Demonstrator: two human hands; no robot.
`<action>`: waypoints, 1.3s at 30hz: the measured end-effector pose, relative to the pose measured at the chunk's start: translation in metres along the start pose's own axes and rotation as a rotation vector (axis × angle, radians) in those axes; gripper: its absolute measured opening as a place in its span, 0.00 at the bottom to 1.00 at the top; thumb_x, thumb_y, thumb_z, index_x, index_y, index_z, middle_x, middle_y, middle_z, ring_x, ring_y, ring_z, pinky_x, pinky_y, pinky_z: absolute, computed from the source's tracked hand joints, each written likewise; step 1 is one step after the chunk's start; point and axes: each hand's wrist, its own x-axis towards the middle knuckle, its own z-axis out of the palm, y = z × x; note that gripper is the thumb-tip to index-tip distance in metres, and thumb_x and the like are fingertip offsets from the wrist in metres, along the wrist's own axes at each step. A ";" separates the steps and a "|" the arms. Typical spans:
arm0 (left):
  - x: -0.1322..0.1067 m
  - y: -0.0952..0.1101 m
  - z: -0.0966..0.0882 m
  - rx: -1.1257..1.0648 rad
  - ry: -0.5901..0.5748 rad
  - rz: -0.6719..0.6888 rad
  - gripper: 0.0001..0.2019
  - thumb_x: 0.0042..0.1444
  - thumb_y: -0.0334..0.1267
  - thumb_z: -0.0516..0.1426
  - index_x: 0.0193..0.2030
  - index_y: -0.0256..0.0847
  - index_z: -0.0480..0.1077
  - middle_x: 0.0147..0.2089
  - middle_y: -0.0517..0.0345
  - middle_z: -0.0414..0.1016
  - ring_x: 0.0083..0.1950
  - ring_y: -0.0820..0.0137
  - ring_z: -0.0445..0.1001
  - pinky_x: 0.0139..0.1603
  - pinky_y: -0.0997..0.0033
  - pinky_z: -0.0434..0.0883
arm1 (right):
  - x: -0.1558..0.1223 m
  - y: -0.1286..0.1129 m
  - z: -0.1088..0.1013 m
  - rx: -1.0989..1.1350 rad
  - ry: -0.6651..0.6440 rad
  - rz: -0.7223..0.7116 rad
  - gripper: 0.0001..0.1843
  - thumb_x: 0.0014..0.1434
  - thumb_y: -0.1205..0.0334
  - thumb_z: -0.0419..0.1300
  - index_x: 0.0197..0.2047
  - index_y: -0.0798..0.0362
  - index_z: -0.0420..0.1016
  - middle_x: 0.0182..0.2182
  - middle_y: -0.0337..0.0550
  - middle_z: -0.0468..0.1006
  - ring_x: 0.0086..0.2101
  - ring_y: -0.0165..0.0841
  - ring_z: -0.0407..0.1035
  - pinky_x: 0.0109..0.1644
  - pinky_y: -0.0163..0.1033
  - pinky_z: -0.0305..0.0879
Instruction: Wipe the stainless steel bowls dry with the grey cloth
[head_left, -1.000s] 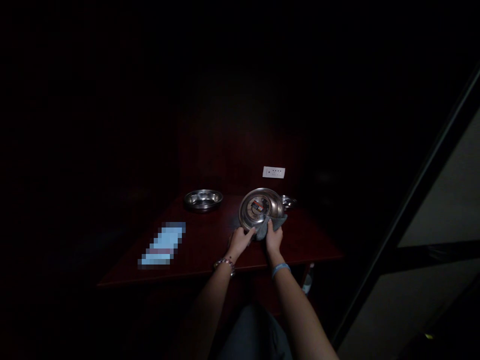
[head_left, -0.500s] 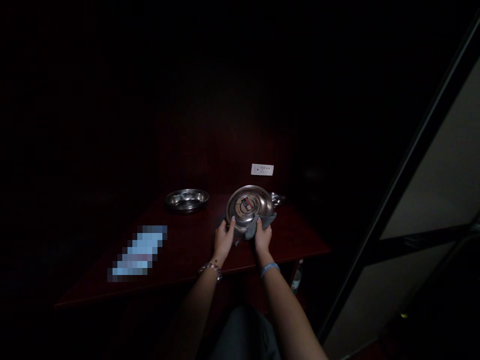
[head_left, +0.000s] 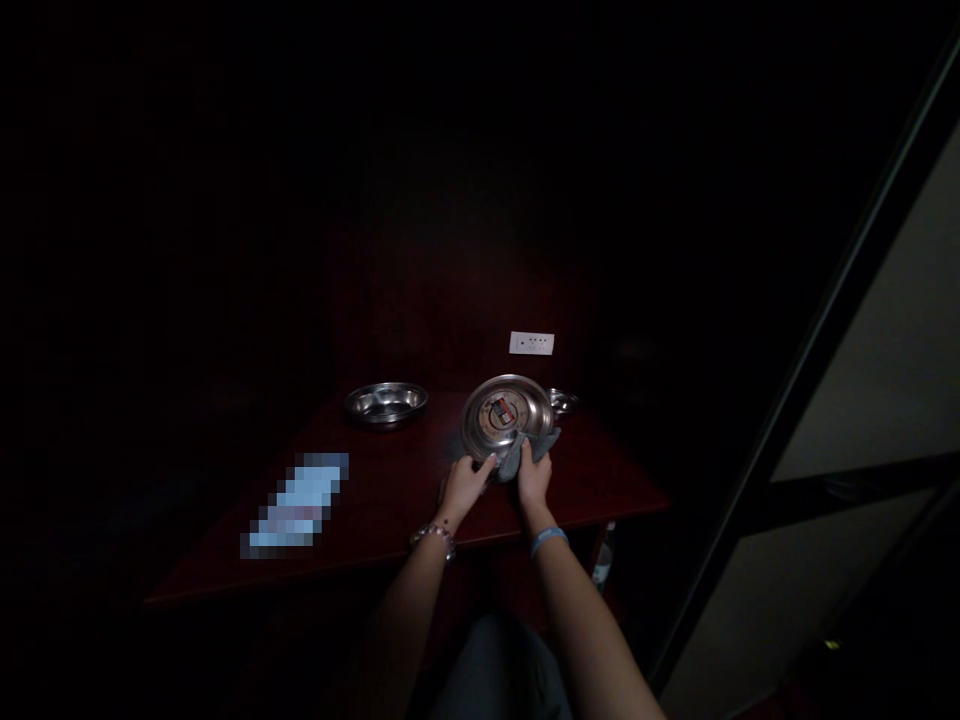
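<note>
A round stainless-steel plate (head_left: 506,415) is held up and tilted above the table, with a rectangular label on its centre. My left hand (head_left: 466,487) grips its lower rim, thumb on the near face and fingers partly hidden. A grey cloth (head_left: 510,462) is bunched against the lower right of the plate. My right hand (head_left: 533,476) pinches that cloth against the rim, thumb on top.
On the dark red table (head_left: 390,510), a second steel dish (head_left: 385,404) lies at the back left. Another shiny metal dish (head_left: 562,402) sits behind the held plate. A blurred light-blue patch (head_left: 300,505) is at the left. A socket panel (head_left: 532,344) is on the wall; a bottle (head_left: 603,560) stands below.
My left hand has shifted right and down along the plate's lower rim, closer to my right hand. The plate's label has turned slightly. The whole view has moved a little.
</note>
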 end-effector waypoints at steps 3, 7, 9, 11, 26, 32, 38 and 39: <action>0.003 -0.002 0.003 -0.101 0.016 0.016 0.19 0.59 0.51 0.57 0.29 0.37 0.76 0.34 0.46 0.82 0.36 0.62 0.79 0.34 0.71 0.65 | -0.001 0.000 0.001 0.019 -0.006 -0.010 0.28 0.57 0.45 0.62 0.49 0.61 0.78 0.46 0.59 0.84 0.46 0.45 0.79 0.51 0.42 0.72; 0.002 -0.001 0.001 -0.221 0.141 0.062 0.21 0.61 0.52 0.54 0.23 0.40 0.71 0.27 0.51 0.78 0.31 0.65 0.76 0.32 0.71 0.64 | -0.003 -0.002 0.002 0.055 -0.031 -0.032 0.28 0.57 0.45 0.62 0.49 0.61 0.79 0.47 0.57 0.83 0.47 0.44 0.79 0.53 0.43 0.72; 0.001 -0.001 -0.002 -0.251 0.267 0.108 0.22 0.62 0.53 0.53 0.23 0.41 0.69 0.27 0.54 0.76 0.31 0.67 0.74 0.33 0.72 0.65 | -0.003 -0.004 0.003 0.061 -0.039 -0.034 0.28 0.56 0.45 0.63 0.49 0.61 0.79 0.47 0.57 0.83 0.47 0.44 0.78 0.53 0.42 0.72; 0.000 0.001 -0.004 -0.283 0.366 0.161 0.22 0.62 0.54 0.53 0.26 0.41 0.69 0.30 0.55 0.77 0.34 0.69 0.73 0.36 0.73 0.66 | -0.003 -0.004 0.002 0.067 -0.047 -0.039 0.28 0.56 0.46 0.63 0.49 0.61 0.79 0.47 0.56 0.84 0.47 0.43 0.78 0.52 0.41 0.72; -0.003 0.002 0.003 -0.103 0.046 0.064 0.17 0.57 0.51 0.60 0.37 0.37 0.78 0.43 0.41 0.83 0.47 0.57 0.81 0.45 0.66 0.71 | 0.000 -0.002 0.000 0.020 -0.054 0.016 0.25 0.55 0.47 0.63 0.45 0.61 0.80 0.43 0.57 0.85 0.44 0.44 0.80 0.48 0.41 0.73; 0.002 -0.001 0.002 -0.276 0.209 0.058 0.13 0.61 0.44 0.57 0.37 0.36 0.77 0.42 0.42 0.84 0.45 0.60 0.81 0.45 0.67 0.73 | -0.002 -0.004 0.000 0.051 -0.083 -0.004 0.25 0.54 0.47 0.64 0.46 0.59 0.80 0.44 0.54 0.85 0.43 0.42 0.80 0.48 0.40 0.73; 0.000 0.000 -0.005 -0.384 0.322 0.054 0.23 0.66 0.54 0.48 0.37 0.38 0.75 0.40 0.45 0.84 0.41 0.61 0.81 0.42 0.68 0.73 | -0.002 -0.004 0.002 0.071 -0.115 -0.007 0.28 0.52 0.45 0.65 0.47 0.61 0.80 0.43 0.55 0.85 0.43 0.43 0.79 0.48 0.41 0.73; 0.000 0.000 -0.005 -0.393 0.316 0.057 0.23 0.66 0.54 0.48 0.38 0.39 0.75 0.41 0.45 0.84 0.41 0.61 0.81 0.42 0.68 0.73 | -0.002 -0.003 0.001 0.072 -0.109 -0.011 0.28 0.53 0.45 0.65 0.47 0.61 0.80 0.43 0.55 0.85 0.43 0.43 0.79 0.49 0.42 0.73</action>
